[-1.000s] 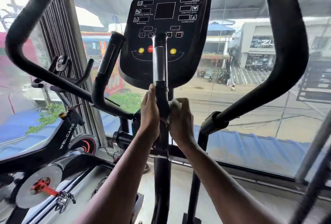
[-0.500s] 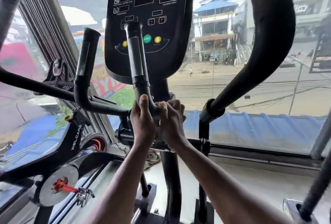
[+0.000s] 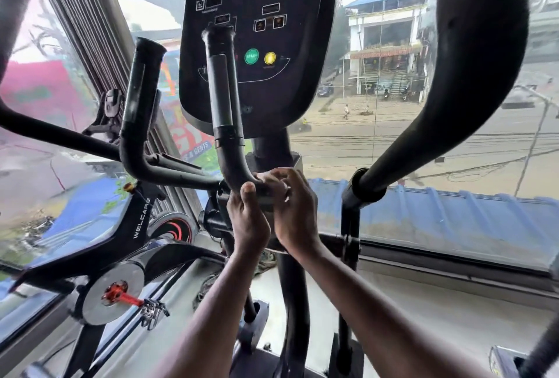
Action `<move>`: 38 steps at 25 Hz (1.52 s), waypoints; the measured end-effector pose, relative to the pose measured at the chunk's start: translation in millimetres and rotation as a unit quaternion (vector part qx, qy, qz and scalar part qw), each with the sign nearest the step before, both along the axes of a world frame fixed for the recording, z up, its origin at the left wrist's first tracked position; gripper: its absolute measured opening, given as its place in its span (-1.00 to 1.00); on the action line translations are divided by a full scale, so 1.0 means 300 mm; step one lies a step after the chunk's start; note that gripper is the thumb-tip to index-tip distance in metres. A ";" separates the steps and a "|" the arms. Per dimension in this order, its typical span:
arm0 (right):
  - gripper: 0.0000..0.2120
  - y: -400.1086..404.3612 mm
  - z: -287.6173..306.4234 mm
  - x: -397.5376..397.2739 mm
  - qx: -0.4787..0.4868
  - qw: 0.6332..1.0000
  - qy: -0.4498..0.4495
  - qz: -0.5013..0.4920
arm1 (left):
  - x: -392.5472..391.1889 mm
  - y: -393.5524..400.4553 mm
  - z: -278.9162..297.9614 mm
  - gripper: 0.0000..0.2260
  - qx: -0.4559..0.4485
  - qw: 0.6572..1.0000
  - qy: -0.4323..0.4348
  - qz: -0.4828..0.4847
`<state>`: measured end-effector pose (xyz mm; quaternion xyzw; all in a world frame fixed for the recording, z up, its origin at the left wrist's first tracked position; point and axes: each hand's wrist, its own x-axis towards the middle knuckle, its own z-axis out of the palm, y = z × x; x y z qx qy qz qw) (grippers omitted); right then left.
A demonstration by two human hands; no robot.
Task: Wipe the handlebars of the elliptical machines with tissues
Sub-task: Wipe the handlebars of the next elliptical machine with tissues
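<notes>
1. Here, both hands meet at the centre, at the lower bend of the inner handlebar (image 3: 225, 123), a black tube that rises toward 12 o'clock in front of the console (image 3: 260, 41).
2. The left hand (image 3: 248, 220) grasps the tube at the bend, thumb up along it and fingers wrapped behind.
3. The right hand (image 3: 293, 211) curls over the same bend from the 3 o'clock side. A small white bit of tissue (image 3: 287, 193) shows between its fingers, pressed to the tube; most of it is hidden by the hand.
4. The console carries a green button (image 3: 251, 56) and a yellow button (image 3: 269, 58) just beside each other, partly behind the handlebar.
5. A second short handlebar (image 3: 139, 99) stands at 10 o'clock. A thick curved swing arm (image 3: 472, 75) sweeps from 1 o'clock down to a joint at 3 o'clock of the hands.
6. At 8 o'clock stands a black exercise bike (image 3: 133, 226) lettered WELCARE, with a silver disc and a red pedal arm (image 3: 121, 297).
7. The floor (image 3: 393, 317) below is pale and smooth.
8. A wide window (image 3: 423, 141) fills the wall ahead, looking onto a street, a building with a blue roof and a blue corrugated awning just below the sill.
</notes>
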<state>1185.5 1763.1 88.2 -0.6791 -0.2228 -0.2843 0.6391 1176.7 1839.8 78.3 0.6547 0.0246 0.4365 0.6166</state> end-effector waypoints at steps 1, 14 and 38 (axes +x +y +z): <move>-0.83 0.005 -0.028 -0.010 0.005 0.999 -0.047 -0.008 | 0.004 -0.004 -0.016 -0.69 0.027 1.000 0.007 0.007; -0.77 -0.116 -0.210 0.288 -0.065 0.992 0.107 -0.004 | 0.078 -0.029 -0.094 -0.82 0.101 0.994 0.038 -0.008; -0.82 -0.043 -0.149 0.308 0.270 0.814 0.498 0.129 | 0.116 0.008 -0.100 -0.61 0.180 0.967 0.158 -0.086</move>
